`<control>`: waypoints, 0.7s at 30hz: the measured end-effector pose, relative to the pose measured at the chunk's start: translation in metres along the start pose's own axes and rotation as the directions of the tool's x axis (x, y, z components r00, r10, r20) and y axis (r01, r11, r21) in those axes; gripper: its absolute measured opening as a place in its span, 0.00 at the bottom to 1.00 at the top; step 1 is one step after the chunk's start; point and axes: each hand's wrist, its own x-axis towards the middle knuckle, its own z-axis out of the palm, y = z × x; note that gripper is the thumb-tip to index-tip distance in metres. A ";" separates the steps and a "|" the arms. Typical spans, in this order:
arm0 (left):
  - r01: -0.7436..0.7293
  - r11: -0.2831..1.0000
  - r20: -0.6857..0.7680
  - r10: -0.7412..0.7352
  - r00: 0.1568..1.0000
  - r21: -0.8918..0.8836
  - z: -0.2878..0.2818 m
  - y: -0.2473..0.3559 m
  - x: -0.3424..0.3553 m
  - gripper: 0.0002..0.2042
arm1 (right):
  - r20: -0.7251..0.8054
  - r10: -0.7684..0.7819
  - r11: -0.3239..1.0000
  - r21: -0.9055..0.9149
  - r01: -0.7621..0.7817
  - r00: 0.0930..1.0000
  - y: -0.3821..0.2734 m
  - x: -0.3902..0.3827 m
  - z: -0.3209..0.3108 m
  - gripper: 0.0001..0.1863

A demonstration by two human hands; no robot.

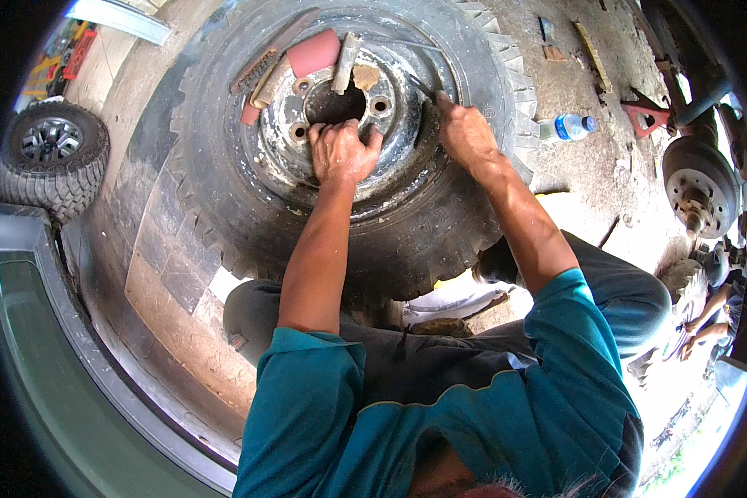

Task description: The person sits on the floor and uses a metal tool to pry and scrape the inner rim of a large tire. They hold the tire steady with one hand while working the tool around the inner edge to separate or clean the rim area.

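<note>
A large tyre (216, 166) on a worn, paint-flecked metal wheel (295, 170) lies flat in front of me. My left hand (344, 152) curls its fingers over the near edge of the wheel's centre hole. My right hand (466, 134) is closed round a thin dark tool (422, 86), whose tip points at the rim's inner right side; its kind is not clear. On the far left of the wheel lie a wire brush (254, 70), a piece of red sandpaper (314, 54) and a small pale block (347, 62). A brownish scrap (366, 78) rests beside the hole.
A plastic bottle (574, 127) lies right of the tyre, near a red stand (646, 113). A brake disc (700, 187) on an axle is at the far right, with another person's arms (705, 328) below. At left are a second wheel (54, 153) and a green vehicle panel (37, 357).
</note>
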 end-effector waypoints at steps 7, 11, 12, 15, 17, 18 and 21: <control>-0.028 0.999 -0.114 0.032 0.993 0.038 0.011 -0.005 0.001 0.22 | -0.069 -0.047 0.997 0.061 0.051 0.997 -0.013 -0.007 -0.011 0.24; -0.007 1.000 -0.027 0.007 1.000 0.009 0.005 -0.003 0.000 0.25 | -0.042 -0.025 0.998 0.060 0.028 0.999 -0.023 -0.010 -0.016 0.24; -0.020 1.000 -0.057 0.020 0.998 0.004 0.008 -0.005 -0.001 0.25 | 0.031 -0.013 1.000 0.006 0.013 0.999 -0.024 -0.008 -0.016 0.24; -0.008 1.000 -0.029 0.008 1.000 0.013 0.005 -0.003 0.002 0.25 | -0.131 -0.038 0.989 0.139 0.057 0.991 -0.026 -0.013 -0.021 0.24; -0.008 1.000 -0.008 0.008 1.000 0.013 0.006 -0.001 0.002 0.25 | -0.036 -0.013 0.999 0.046 0.014 0.999 -0.020 -0.008 -0.007 0.24; -0.013 1.000 -0.021 0.013 1.000 0.007 0.007 -0.003 0.001 0.25 | 0.011 -0.003 1.000 -0.001 0.003 1.000 -0.022 -0.005 -0.005 0.25; -0.012 1.000 -0.022 0.012 1.000 0.008 0.004 -0.003 0.002 0.25 | -0.223 -0.030 0.984 0.163 0.068 0.974 -0.022 -0.012 -0.005 0.25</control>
